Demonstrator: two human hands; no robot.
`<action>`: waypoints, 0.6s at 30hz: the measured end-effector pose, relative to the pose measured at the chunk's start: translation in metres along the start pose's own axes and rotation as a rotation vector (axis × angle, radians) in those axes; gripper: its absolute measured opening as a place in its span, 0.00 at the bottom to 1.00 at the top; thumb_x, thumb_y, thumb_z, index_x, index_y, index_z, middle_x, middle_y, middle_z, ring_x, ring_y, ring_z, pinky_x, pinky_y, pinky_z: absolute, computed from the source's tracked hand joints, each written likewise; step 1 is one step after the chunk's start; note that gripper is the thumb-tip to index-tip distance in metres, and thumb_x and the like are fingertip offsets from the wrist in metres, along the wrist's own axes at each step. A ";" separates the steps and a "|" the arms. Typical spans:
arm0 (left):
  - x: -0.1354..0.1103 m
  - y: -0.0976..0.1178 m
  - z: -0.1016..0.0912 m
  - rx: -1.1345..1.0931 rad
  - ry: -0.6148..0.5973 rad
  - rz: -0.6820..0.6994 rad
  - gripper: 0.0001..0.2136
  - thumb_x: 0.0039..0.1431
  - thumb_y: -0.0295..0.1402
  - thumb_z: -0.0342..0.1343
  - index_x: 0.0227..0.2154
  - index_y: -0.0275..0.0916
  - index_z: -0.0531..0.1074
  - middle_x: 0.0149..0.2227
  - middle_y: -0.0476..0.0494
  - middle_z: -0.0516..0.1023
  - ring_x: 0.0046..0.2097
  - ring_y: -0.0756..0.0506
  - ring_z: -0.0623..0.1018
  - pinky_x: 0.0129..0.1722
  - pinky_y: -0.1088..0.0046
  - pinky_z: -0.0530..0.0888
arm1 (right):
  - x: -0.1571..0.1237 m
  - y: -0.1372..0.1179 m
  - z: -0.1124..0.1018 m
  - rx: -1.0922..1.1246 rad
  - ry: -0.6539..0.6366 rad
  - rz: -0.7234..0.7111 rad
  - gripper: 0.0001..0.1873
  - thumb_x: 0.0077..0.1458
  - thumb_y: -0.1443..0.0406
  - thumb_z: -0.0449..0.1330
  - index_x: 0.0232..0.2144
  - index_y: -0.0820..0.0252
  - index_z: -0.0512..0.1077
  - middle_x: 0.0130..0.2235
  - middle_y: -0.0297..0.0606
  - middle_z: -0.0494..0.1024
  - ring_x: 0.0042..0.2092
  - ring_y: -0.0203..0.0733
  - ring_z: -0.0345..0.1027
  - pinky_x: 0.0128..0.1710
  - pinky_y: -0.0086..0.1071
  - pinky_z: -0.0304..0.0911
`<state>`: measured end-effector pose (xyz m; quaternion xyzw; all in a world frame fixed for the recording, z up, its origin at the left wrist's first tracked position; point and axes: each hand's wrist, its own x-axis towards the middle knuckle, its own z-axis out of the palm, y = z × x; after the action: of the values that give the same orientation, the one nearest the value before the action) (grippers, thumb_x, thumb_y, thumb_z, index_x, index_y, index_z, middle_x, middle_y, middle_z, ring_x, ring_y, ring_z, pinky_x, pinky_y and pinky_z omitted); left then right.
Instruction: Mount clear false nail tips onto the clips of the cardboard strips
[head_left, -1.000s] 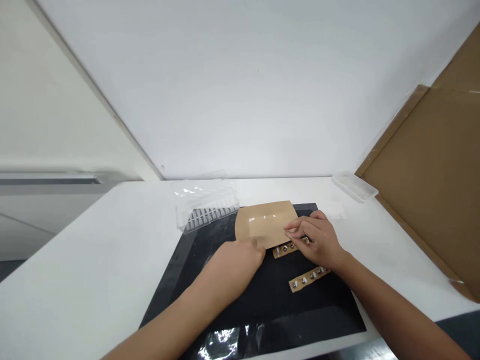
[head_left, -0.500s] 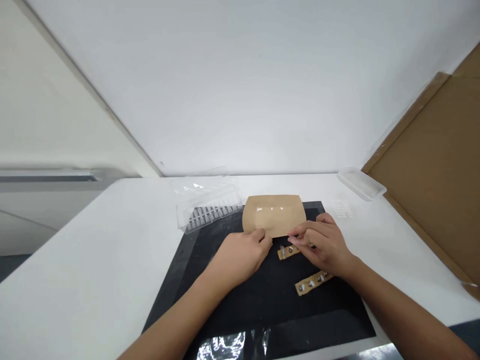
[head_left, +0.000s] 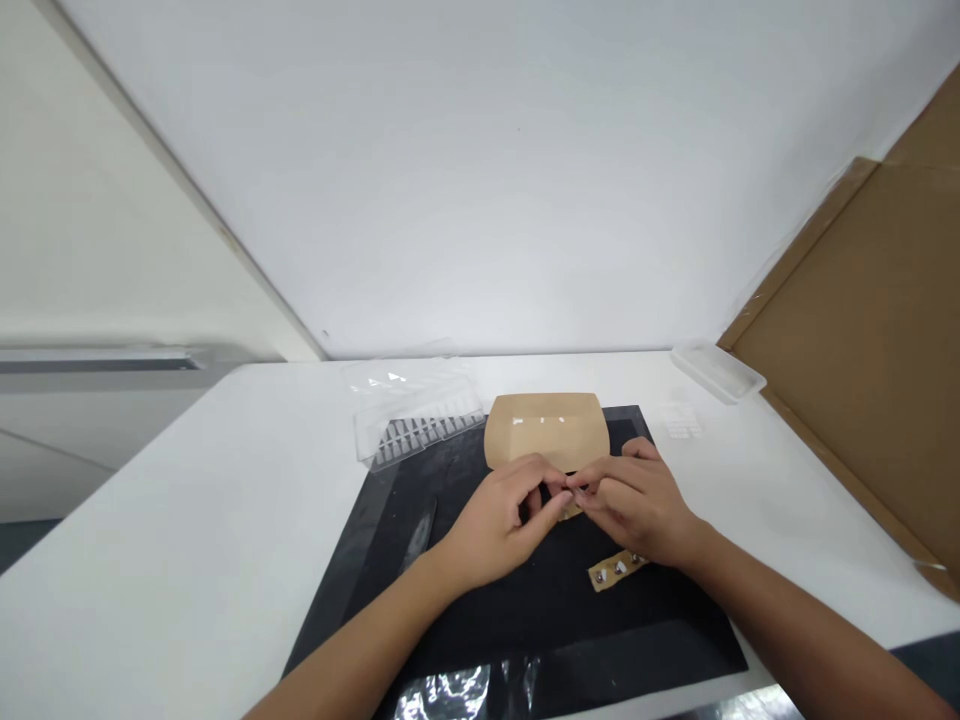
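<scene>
My left hand (head_left: 499, 520) and my right hand (head_left: 637, 505) meet fingertip to fingertip over a black mat (head_left: 480, 610). Between them they pinch a small brown cardboard strip (head_left: 571, 508), mostly hidden by the fingers. Just beyond the hands lies a tan curved cardboard sheet (head_left: 546, 428) with shiny tape on it. A second cardboard strip with small metal studs (head_left: 616, 570) lies on the mat under my right wrist.
A clear plastic tray with rows of white pieces (head_left: 416, 412) sits at the mat's far left corner. A slim dark tool (head_left: 421, 522) lies on the mat to the left. A shallow clear tray (head_left: 718, 370) and small white pieces (head_left: 684, 422) lie far right. Cardboard panel (head_left: 870, 340) stands right.
My left hand left the tan sheet's edge and moved right to meet my right hand at the studded strip, which is now covered by the fingers.
</scene>
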<state>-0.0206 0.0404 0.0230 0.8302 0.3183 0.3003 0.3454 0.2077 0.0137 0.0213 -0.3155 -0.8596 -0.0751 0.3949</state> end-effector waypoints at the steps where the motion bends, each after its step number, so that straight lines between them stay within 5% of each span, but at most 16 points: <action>1: 0.000 0.002 0.001 -0.064 -0.007 -0.054 0.11 0.71 0.38 0.55 0.40 0.37 0.78 0.35 0.44 0.79 0.30 0.50 0.74 0.31 0.75 0.71 | -0.001 -0.001 0.000 -0.010 -0.009 -0.014 0.12 0.67 0.71 0.63 0.31 0.56 0.66 0.43 0.30 0.87 0.35 0.34 0.78 0.40 0.40 0.55; 6: 0.001 0.002 0.009 -0.265 0.034 -0.201 0.12 0.64 0.41 0.63 0.38 0.37 0.81 0.30 0.47 0.77 0.29 0.51 0.70 0.28 0.77 0.67 | -0.003 -0.004 -0.004 -0.084 -0.020 -0.065 0.14 0.66 0.72 0.64 0.29 0.57 0.65 0.45 0.30 0.87 0.35 0.33 0.78 0.40 0.39 0.56; 15: 0.002 0.000 0.014 -0.476 0.060 -0.239 0.10 0.62 0.40 0.67 0.35 0.38 0.84 0.38 0.41 0.84 0.40 0.44 0.79 0.42 0.68 0.75 | -0.005 -0.005 -0.002 -0.146 -0.020 -0.099 0.13 0.66 0.73 0.63 0.30 0.56 0.68 0.43 0.29 0.86 0.37 0.33 0.76 0.41 0.38 0.58; 18: 0.002 0.002 0.014 -0.529 0.040 -0.301 0.11 0.60 0.41 0.67 0.36 0.38 0.84 0.37 0.43 0.84 0.37 0.47 0.78 0.37 0.71 0.75 | -0.006 -0.003 -0.001 -0.113 -0.041 -0.078 0.12 0.67 0.70 0.63 0.31 0.55 0.68 0.42 0.30 0.85 0.34 0.32 0.73 0.42 0.38 0.58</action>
<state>-0.0082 0.0355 0.0172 0.6489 0.3550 0.3345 0.5840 0.2095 0.0086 0.0178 -0.3049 -0.8735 -0.1325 0.3557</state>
